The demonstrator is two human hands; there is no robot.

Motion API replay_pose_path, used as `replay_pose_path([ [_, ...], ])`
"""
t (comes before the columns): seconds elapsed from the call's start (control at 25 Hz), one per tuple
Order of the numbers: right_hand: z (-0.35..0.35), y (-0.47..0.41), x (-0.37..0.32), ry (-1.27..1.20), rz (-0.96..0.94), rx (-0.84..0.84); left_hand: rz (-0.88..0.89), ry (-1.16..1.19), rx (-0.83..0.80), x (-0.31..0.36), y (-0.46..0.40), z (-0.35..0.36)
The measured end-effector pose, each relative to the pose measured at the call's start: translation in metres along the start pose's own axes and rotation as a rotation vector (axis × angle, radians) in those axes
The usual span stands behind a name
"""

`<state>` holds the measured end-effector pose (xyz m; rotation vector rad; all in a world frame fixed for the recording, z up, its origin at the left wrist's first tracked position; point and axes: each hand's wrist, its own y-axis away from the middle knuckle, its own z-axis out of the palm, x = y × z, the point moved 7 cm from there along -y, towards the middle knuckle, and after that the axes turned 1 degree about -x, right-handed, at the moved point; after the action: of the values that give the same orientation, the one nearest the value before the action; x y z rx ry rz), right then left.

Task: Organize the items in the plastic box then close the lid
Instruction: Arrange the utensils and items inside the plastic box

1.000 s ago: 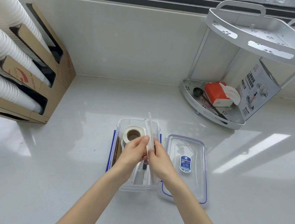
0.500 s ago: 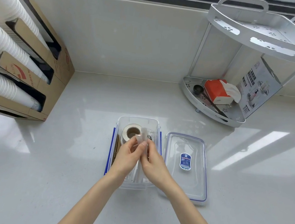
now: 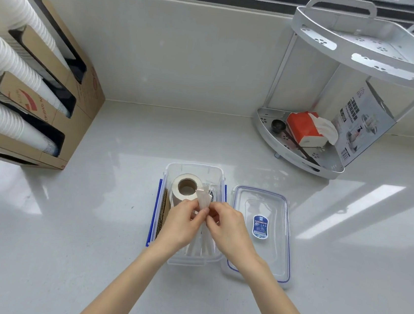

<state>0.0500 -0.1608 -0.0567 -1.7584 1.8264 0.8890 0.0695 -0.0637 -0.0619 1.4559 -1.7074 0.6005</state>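
Plastic box half packed, lid waiting alongside

Plastic box sits open on the pale counter, directly under both hands. Its clear lid lies flat just beside it on the right, blue seal up, not yet fitted. Inside, a roll of tape stands at the far end, a strip of brown cardboard runs along the left wall, and thin white sleeves that may be wrapped straws or cutlery lie lengthwise near the front.

The left hand and right hand meet above the middle of the box, both pinching one small translucent packet between thumb and fingertips; its upper end pokes up beside the tape roll. What the packet holds is too small to tell.

By my reading, the sorting step is in hand: the packet is being folded or straightened before it goes in. Next it needs laying flat in the free space right of the tape, low enough to clear the rim, before the lid is lifted over, seated squarely and its clips pressed down.
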Motion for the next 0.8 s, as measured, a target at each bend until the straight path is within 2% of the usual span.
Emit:
replay_pose_path([
  [0.24,-0.017,0.002,0.006,-0.193,0.084,0.118,0.039,-0.006,0.002,0.021,-0.013,-0.001],
  [0.32,-0.024,-0.001,0.007,-0.249,0.106,0.149,0.003,0.006,0.014,0.023,-0.023,-0.002],
  [0.52,-0.029,-0.008,0.023,-0.236,0.165,0.183,-0.17,-0.064,-0.051,0.007,-0.036,0.011],
  [0.8,-0.02,-0.01,0.034,-0.217,0.204,0.14,-0.242,-0.022,-0.187,-0.003,-0.031,0.03],
])
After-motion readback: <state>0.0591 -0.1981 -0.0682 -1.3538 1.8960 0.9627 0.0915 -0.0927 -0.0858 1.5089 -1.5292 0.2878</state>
